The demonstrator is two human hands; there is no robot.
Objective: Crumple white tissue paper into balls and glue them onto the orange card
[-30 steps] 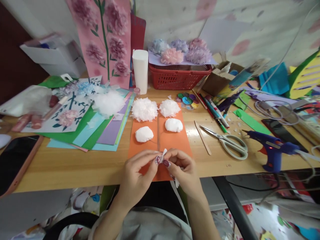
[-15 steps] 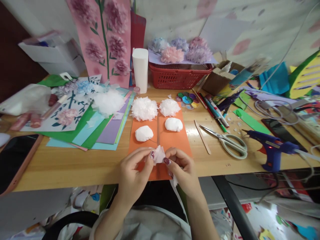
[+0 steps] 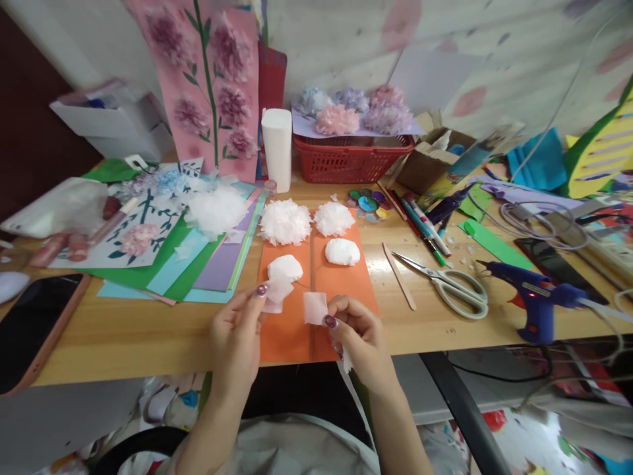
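My left hand [image 3: 237, 330] pinches thin white paper pieces [image 3: 277, 295] over the left part of the orange sheet [image 3: 284, 336]. Between the thumb and fingers of my right hand [image 3: 361, 333] is a small square of thin white paper [image 3: 315, 308], with more white paper hanging below that palm. Two fluffy white paper flowers [image 3: 285, 222] [image 3: 333, 218] lie at the sheet's far end. Nearer to me are two smooth white pads [image 3: 285, 268] [image 3: 342, 251], the left one partly behind the held paper.
Scissors [image 3: 457, 290], a wooden stick [image 3: 399, 276] and a blue glue gun [image 3: 539, 297] lie to the right. Coloured papers [image 3: 217, 267] and a phone [image 3: 37, 323] lie left. Behind stand a white roll [image 3: 277, 150] and a red basket [image 3: 346, 161].
My hands have moved apart. My left hand has gone left with some paper pieces, while a flat square stays in my right hand. The view has shifted slightly.
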